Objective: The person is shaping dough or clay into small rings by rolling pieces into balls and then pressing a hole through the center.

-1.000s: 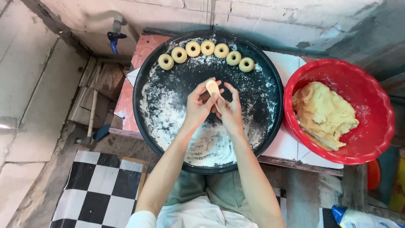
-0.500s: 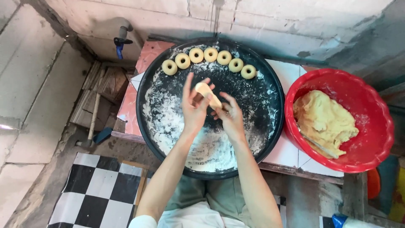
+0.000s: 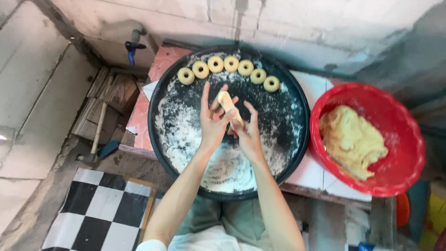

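Note:
A round black tray (image 3: 297,139) dusted with white flour lies in front of me. Along its far rim runs a curved row of several pale dough rings (image 3: 225,69). Over the middle of the tray my left hand (image 3: 211,123) and my right hand (image 3: 246,132) press together on a short roll of pale dough (image 3: 226,103). The roll stands up between my fingers, clear of the flour. To the right, a red plastic bowl (image 3: 409,125) holds a big lump of the same yellowish dough (image 3: 350,139).
The tray and bowl rest on a small tiled table (image 3: 316,172) against a grey wall. A tap with a blue handle (image 3: 132,46) sticks out at upper left. Wooden slats and a tool (image 3: 100,123) lie below it. Checkered floor (image 3: 97,209) is at lower left.
The dough has gone from a round lump to a longer roll between my hands. Both hands stay over the tray's middle, with the view shifted slightly.

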